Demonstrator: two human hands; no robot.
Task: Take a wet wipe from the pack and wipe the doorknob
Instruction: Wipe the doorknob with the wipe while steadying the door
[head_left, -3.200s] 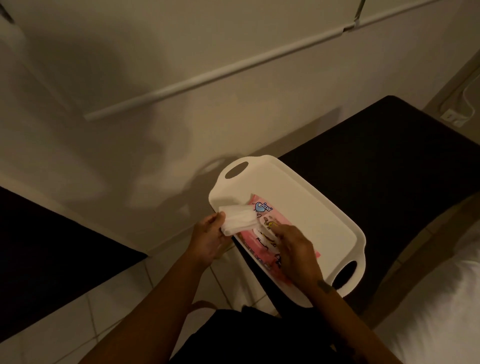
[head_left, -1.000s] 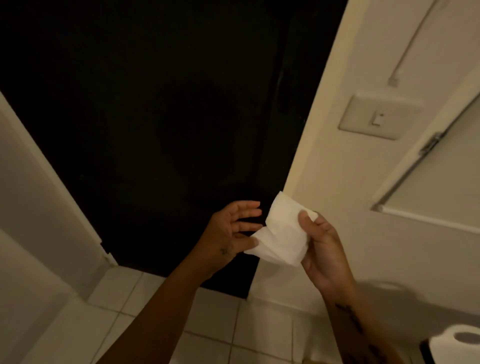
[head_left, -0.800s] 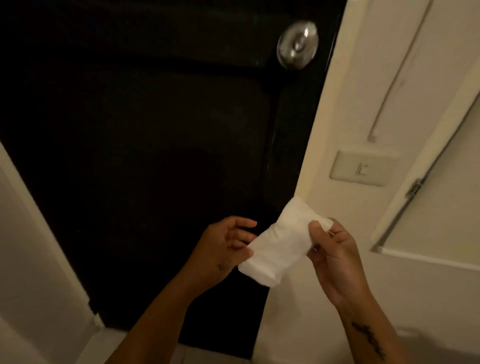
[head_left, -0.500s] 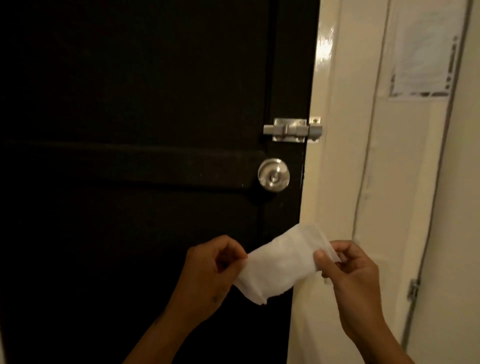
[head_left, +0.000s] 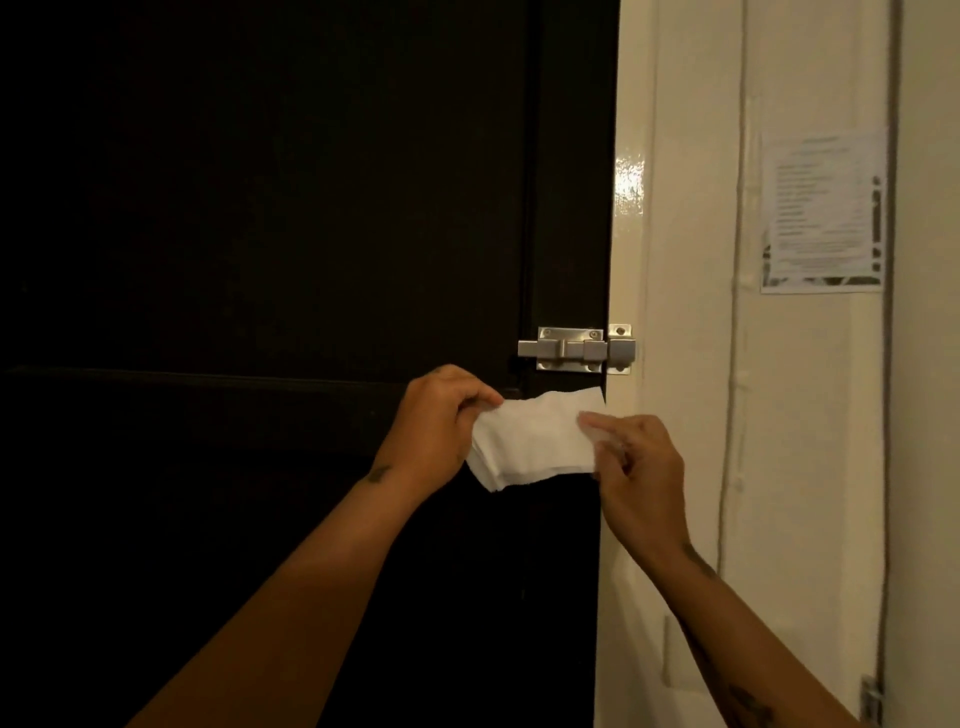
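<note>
I hold the wet wipe (head_left: 535, 444) stretched between both hands, just below the metal bolt latch (head_left: 576, 349) on the dark door (head_left: 291, 208). My left hand (head_left: 441, 421) pinches its left edge; my right hand (head_left: 636, 462) pinches the right edge. The wipe hides the doorknob under the latch.

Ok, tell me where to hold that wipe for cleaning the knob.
Bunch the wipe in the right hand, gripping its right edge from the side. It hangs flat between both hands, left hand pinching the other edge; the knob is hidden behind it.
</note>
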